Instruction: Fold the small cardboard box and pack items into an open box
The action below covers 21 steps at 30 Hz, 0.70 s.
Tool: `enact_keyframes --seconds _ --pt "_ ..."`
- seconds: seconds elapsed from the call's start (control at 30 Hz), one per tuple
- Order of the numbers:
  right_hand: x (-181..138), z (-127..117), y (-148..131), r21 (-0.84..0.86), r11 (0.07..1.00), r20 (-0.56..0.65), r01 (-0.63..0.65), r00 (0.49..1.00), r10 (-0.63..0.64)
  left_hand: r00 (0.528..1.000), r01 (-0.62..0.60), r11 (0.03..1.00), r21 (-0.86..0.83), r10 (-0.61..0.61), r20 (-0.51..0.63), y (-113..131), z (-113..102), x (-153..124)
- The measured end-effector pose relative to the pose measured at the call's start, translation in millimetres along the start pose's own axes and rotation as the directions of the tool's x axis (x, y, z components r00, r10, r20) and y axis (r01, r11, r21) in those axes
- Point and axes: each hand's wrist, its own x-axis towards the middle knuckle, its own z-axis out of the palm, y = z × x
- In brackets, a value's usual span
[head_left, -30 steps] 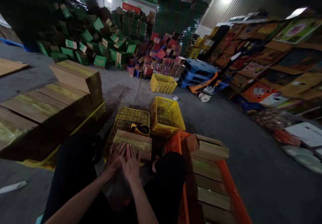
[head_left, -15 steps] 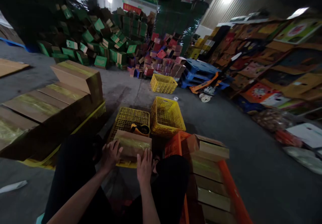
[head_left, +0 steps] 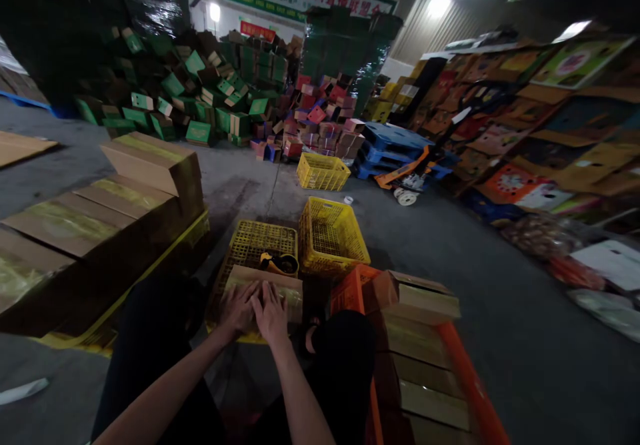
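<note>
A small cardboard box with clear yellowish tape along its top lies on an upturned-looking yellow crate between my knees. My left hand rests flat on the box's left and middle part, fingers stretched out. Close beside it, my right hand lies on the middle of the box, fingers extended, the two hands almost touching. Just behind the box sits a tape dispenser, orange-yellow and black, on the crate's grid.
Taped boxes fill a yellow crate at left. More cardboard boxes stand in an orange crate at right. Ahead are two yellow crates, a pallet jack, blue pallets and a heap of green boxes.
My right hand has moved left from the box's right end to its middle. My left hand has slid right, so the hands are now together on top.
</note>
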Motion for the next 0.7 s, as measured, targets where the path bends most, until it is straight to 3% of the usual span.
enact_keyframes --seconds 0.1,0.27,0.33,0.43,0.53,0.7 --pt "-3.5 -2.7 24.7 -0.051 0.998 -0.060 -0.023 0.998 0.020 0.997 0.075 0.997 0.013 -0.074 -0.016 -8.8 -11.8 4.1" --pt "-10.3 -1.5 67.0 -0.013 0.978 -0.200 -0.209 0.959 0.202 0.977 0.209 0.978 -0.002 -0.209 -0.042 -19.6 -25.0 0.5" --pt "-10.2 0.9 76.9 0.056 0.984 -0.226 -0.169 0.958 0.178 0.965 0.259 0.966 -0.022 -0.259 -0.046 -19.7 -24.6 -2.1" --pt "-9.1 4.6 83.3 0.134 0.987 -0.276 -0.088 0.953 0.123 0.943 0.324 0.944 -0.060 -0.327 -0.058 -16.0 -20.2 -4.3" --pt "-10.0 5.2 83.5 0.159 0.982 -0.274 -0.102 0.951 0.143 0.916 0.381 0.920 -0.095 -0.389 -0.096 -14.9 -17.4 -4.4" --pt "-18.1 2.0 66.9 -0.022 0.972 -0.259 -0.233 0.941 0.219 0.873 0.450 0.881 -0.144 -0.468 -0.135 -17.1 -19.0 -7.5"
